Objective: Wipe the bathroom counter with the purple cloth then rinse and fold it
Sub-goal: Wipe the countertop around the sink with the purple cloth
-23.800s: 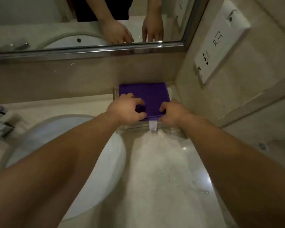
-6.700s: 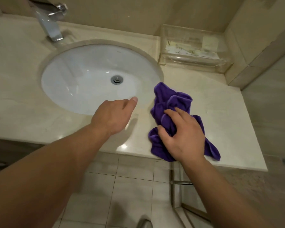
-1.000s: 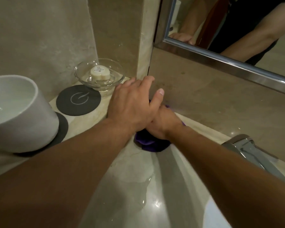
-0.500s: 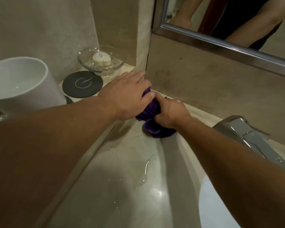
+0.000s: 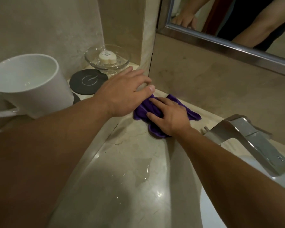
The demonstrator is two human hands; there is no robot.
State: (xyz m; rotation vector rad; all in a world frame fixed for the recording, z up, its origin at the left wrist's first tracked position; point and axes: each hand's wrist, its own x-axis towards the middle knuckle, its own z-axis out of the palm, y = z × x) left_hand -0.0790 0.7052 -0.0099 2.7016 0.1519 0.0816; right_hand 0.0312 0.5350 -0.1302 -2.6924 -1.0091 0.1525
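Since half a second ago the purple cloth point(image 5: 192, 115) has spread flatter on the tabletop point(image 5: 130, 162), nearer the faucet point(image 5: 247, 140). The right hand point(image 5: 169, 117) presses it with flat fingers. The left hand point(image 5: 122, 94), fingers straight, rests alongside. Wiping continues; rinsing is still to come.

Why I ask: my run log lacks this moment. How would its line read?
step: wiping counter | right hand: pressing purple cloth by wall | left hand: open | puddle: unwiped
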